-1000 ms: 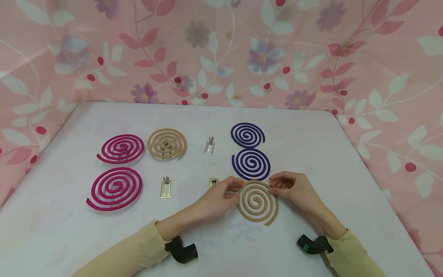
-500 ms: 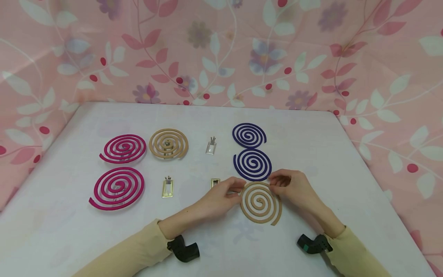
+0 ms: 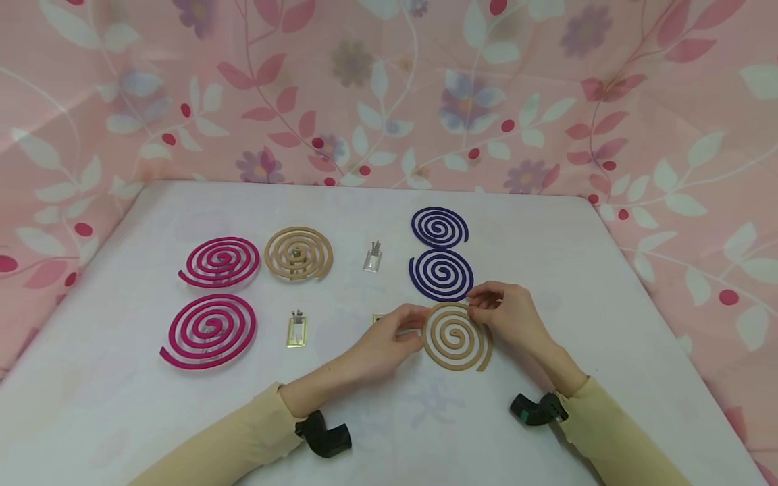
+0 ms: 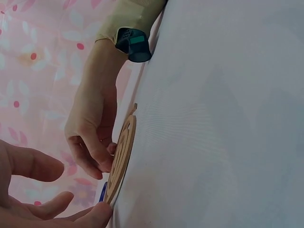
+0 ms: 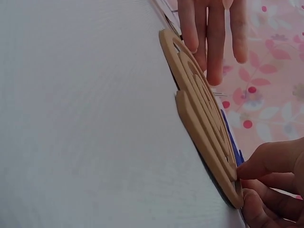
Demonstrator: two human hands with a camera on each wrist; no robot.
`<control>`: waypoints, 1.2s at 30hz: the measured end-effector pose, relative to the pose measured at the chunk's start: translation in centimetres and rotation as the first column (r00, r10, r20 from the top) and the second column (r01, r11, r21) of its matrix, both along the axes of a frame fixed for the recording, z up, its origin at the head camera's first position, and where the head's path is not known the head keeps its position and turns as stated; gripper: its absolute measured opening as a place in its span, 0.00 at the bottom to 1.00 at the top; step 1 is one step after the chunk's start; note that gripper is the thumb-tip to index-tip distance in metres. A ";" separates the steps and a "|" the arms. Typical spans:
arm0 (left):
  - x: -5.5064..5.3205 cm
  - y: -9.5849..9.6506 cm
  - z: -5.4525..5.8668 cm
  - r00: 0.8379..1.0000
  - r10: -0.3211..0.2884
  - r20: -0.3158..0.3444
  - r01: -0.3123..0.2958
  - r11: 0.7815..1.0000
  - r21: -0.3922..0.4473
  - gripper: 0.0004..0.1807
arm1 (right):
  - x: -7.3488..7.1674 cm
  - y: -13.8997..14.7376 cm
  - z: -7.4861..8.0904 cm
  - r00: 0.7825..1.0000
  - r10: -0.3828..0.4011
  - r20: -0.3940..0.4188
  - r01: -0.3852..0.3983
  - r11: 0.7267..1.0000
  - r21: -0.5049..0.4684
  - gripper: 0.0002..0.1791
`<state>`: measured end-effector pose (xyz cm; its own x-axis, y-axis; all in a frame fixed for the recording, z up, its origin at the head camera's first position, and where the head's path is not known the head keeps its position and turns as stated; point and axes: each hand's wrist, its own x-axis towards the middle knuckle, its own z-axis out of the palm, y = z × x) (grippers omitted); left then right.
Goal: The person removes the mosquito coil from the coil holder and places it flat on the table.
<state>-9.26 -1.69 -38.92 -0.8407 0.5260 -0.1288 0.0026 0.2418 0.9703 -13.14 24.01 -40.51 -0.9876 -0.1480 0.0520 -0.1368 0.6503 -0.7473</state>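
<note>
A tan mosquito coil (image 3: pixel 452 337) lies flat on the white table, just in front of a blue mosquito coil (image 3: pixel 440 275). Behind that one lies a second blue coil (image 3: pixel 439 227), the three in a column. My right hand (image 3: pixel 507 314) pinches the tan coil at its far right rim with thumb and fingers. At the left rim, my left hand (image 3: pixel 389 341) touches the coil with its fingertips. Its thumb stands apart from the coil in the left wrist view, fingers loosely extended (image 4: pixel 50 204).
Left on the table, two magenta coils (image 3: pixel 213 326) and another tan coil (image 3: pixel 298 253) sit raised on metal stands. A silver stand (image 3: pixel 373 258) and a gold stand (image 3: pixel 296 331) stand bare. Another gold stand (image 3: pixel 377 317) is mostly hidden behind my left hand.
The tan coil and both blue coils have slid away from me across the table. My right hand has moved forward with them, while my left has barely shifted.
</note>
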 end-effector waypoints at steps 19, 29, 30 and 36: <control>-1.4 -1.7 2.3 0.997 -0.059 -0.056 0.061 0.998 0.017 0.24 | -0.3 -0.9 1.5 0.989 -0.062 -0.132 0.059 0.998 -0.025 0.12; -5.0 -7.0 6.3 0.968 0.133 -0.215 -0.129 0.991 0.032 0.21 | -2.0 -4.8 6.3 0.978 -0.081 -0.194 0.039 0.977 -0.211 0.13; -5.4 -7.8 6.6 0.965 0.150 -0.215 -0.147 0.989 0.030 0.21 | -2.2 -5.3 6.7 0.978 -0.085 -0.191 0.039 0.971 -0.235 0.13; -7.4 -13.0 7.9 0.946 0.241 -0.217 -0.256 0.966 -0.045 0.24 | -3.5 -9.1 8.8 0.984 -0.084 -0.155 0.021 0.931 -0.366 0.15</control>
